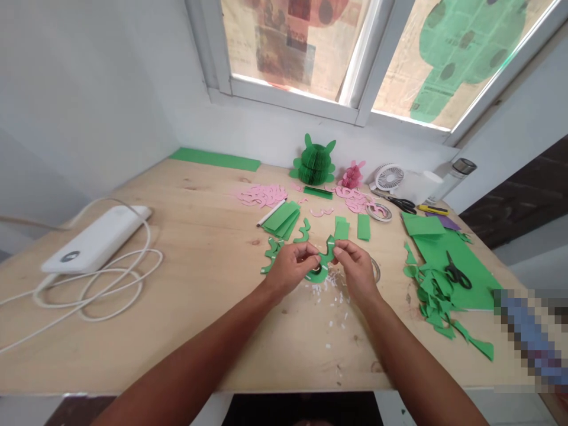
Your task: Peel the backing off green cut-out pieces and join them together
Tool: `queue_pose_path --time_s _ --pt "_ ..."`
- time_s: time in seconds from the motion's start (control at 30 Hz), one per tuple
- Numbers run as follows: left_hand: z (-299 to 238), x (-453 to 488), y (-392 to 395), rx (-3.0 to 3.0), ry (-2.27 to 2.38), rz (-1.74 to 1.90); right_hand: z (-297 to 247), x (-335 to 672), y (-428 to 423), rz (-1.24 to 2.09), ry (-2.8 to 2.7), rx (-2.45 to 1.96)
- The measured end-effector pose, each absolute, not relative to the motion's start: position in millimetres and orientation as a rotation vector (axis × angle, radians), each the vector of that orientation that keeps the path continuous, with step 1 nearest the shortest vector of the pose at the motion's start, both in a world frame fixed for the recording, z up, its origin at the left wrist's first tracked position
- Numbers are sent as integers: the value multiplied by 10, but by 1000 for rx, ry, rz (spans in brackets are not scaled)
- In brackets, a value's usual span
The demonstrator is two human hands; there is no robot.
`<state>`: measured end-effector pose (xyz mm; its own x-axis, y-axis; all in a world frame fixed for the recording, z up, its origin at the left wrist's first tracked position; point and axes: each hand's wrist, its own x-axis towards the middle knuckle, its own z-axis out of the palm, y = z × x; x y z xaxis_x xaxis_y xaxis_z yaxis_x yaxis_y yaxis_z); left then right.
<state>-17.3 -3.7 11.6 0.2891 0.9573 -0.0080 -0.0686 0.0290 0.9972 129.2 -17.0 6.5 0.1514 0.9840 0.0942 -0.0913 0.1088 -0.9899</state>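
Spread across the lower frame: pale wooden tabletop [190,331]. Lying at right: large green paper sheet [477,272]. Just below and right of frame centre: left hand [290,267] and right hand [358,271] — thumb and fingers of each pinching a wavy green paper cutout [327,259] between them. Scattered below — tiny white scraps [331,323].

Your surface [199,331]: pale tan wood, brown knots. Your curved cutout [322,276], centre of the frame: green, white dashes. Before you, upper centre: honeycomb figure [316,163], dark green; second figure [352,176], pink. Right of frame: scissors [454,273], black; sheet [474,266], bright green; cutter [432,210], yellow and black. Left: power bank [100,236], white, dark oval. Upper right: window cutout [461,53], green, darker round spots.
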Motion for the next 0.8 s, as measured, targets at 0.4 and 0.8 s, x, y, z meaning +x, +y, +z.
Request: queue_pose_path --time_s 0.4,0.8 --pt "123 -168 -54 1300 933 1005 88 1273 -180 1005 -1106 -1176" --pt "133 -127 -80 1154 961 1127 20 1234 -211 1044 -1153 -1153"
